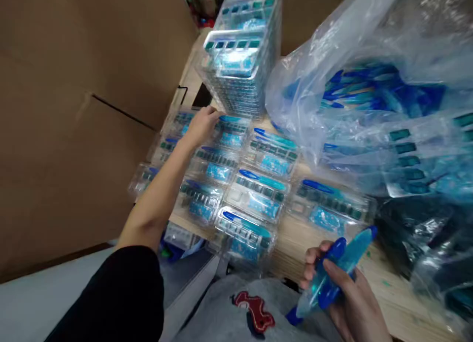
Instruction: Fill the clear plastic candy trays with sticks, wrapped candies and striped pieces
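Note:
My left hand [202, 124] reaches far forward, its fingers curled on a teal-and-blue stick [232, 119] lying on a clear plastic tray [231, 133] at the back of the spread. My right hand [349, 297], low at the right, grips a bunch of blue and teal sticks [332, 273]. Several clear trays [258, 191] with teal squares, a glittery blue patch and a stick each lie side by side on the wooden table [391, 288].
A tall stack of the same clear trays [240, 61] stands behind the spread. A big clear plastic bag [369, 85] full of blue sticks and parts fills the right. Brown cardboard [74, 110] walls the left. Dark plastic bags [417, 233] lie at the right edge.

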A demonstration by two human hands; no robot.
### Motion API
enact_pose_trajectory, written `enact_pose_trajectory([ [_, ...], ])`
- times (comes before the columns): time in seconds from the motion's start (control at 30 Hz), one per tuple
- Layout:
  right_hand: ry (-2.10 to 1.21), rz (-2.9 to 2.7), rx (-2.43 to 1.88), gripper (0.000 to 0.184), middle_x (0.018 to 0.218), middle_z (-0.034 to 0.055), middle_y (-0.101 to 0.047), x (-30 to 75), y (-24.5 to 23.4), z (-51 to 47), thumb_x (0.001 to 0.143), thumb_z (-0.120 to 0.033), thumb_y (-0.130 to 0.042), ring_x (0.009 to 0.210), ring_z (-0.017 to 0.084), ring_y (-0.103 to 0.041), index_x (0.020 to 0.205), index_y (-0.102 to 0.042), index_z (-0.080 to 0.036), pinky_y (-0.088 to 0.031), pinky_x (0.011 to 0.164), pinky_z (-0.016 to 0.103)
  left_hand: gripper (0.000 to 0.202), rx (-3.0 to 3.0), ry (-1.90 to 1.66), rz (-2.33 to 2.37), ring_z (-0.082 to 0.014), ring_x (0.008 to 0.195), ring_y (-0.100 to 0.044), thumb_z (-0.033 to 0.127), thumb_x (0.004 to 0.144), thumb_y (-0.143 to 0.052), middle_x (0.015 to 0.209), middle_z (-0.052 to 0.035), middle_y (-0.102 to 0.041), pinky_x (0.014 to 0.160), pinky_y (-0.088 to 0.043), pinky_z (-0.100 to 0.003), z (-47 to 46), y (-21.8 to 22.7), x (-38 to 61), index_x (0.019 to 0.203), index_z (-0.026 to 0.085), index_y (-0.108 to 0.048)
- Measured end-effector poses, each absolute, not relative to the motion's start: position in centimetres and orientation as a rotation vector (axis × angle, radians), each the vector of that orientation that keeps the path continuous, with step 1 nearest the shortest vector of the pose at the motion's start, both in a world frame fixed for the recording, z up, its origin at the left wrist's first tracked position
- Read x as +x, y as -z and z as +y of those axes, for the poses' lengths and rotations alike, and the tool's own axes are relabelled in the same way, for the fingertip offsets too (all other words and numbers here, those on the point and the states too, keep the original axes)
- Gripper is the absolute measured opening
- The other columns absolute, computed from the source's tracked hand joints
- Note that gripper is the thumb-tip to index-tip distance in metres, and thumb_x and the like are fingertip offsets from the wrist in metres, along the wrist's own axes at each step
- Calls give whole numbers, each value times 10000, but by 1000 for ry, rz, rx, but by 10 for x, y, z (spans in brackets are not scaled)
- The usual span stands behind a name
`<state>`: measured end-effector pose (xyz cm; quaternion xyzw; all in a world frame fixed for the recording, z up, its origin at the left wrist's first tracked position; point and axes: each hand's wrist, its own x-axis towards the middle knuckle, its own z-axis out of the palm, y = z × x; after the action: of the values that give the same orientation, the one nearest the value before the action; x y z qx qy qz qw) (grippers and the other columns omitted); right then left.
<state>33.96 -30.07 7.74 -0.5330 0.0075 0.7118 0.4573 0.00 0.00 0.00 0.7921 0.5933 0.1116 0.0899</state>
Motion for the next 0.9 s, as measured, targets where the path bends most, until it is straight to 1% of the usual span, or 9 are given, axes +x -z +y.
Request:
enact_pose_trajectory([
  [0.1,-1764,23,-1314,373,795,-1,-643,338,-78,-300,650,-299,-931,628,131,-608,892,-654,-234,-542,558,216,379,2314,-406,1807,-272,1213,-531,321,976,-393,1196,-93,-649,1033,-386,-447,10,2,-1,1167,121,-651],
  [0.17,-1764,13,-1315,376,797,3,-645,338,-78,-300,653,-300,-927,633,136,-607,898,-650,-230,-550,563,227,379,2289,-462,1820,-288,1251,-512,333,978,-392,1215,-104,-644,1055,-376,-465,16,4,0,1161,128,-653],
  [0.3,-1746,-4,-1322,393,809,10,-651,340,-78,-302,651,-295,-927,636,139,-608,915,-645,-222,-559,558,234,370,2275,-517,1793,-327,1256,-542,281,947,-396,1260,-152,-639,1071,-396,-490,19,12,1,1183,166,-657],
  [0.43,-1727,5,-1314,396,806,9,-658,339,-78,-303,655,-293,-926,633,144,-623,921,-644,-210,-582,570,255,449,2271,-562,1770,-331,1301,-527,283,944,-403,1417,-191,-531,1059,-436,-489,6,18,-3,1351,158,-543],
  [0.53,-1745,11,-1281,380,797,8,-668,338,-78,-303,665,-284,-923,634,144,-637,913,-648,-205,-576,565,242,451,2284,-620,1752,-324,1380,-450,335,976,-384,1491,-193,-458,1118,-381,-507,-7,14,7,1377,174,-510],
  [0.63,-1762,-2,-1246,366,806,10,-674,342,-72,-305,686,-277,-916,641,146,-649,925,-649,-202,-578,567,240,432,2383,-607,1588,-290,1390,-437,390,1004,-367,1469,-166,-503,1166,-321,-512,-24,5,38,1353,195,-531],
  [0.73,-1823,-68,-1162,307,843,10,-685,349,-63,-308,752,-261,-882,671,153,-671,950,-653,-215,-607,614,278,423,2460,-512,1388,-268,1365,-474,413,995,-436,1384,-134,-601,1197,-284,-508,-39,-1,77,1325,182,-567],
  [0.83,-1860,-122,-1081,233,873,5,-698,354,-56,-312,822,-244,-830,709,152,-687,981,-661,-236,-618,650,286,366,2451,-454,1325,-253,1347,-504,330,996,-450,1336,-119,-645,1221,-237,-518,-50,-2,102,1278,159,-608],
  [0.9,-1855,-119,-1062,214,870,1,-706,353,-56,-312,834,-233,-818,715,148,-691,984,-666,-241,-622,659,281,343,2425,-450,1329,-267,1351,-501,261,987,-446,1344,-144,-638,1221,-220,-542,-58,-7,110,1246,127,-625],
])
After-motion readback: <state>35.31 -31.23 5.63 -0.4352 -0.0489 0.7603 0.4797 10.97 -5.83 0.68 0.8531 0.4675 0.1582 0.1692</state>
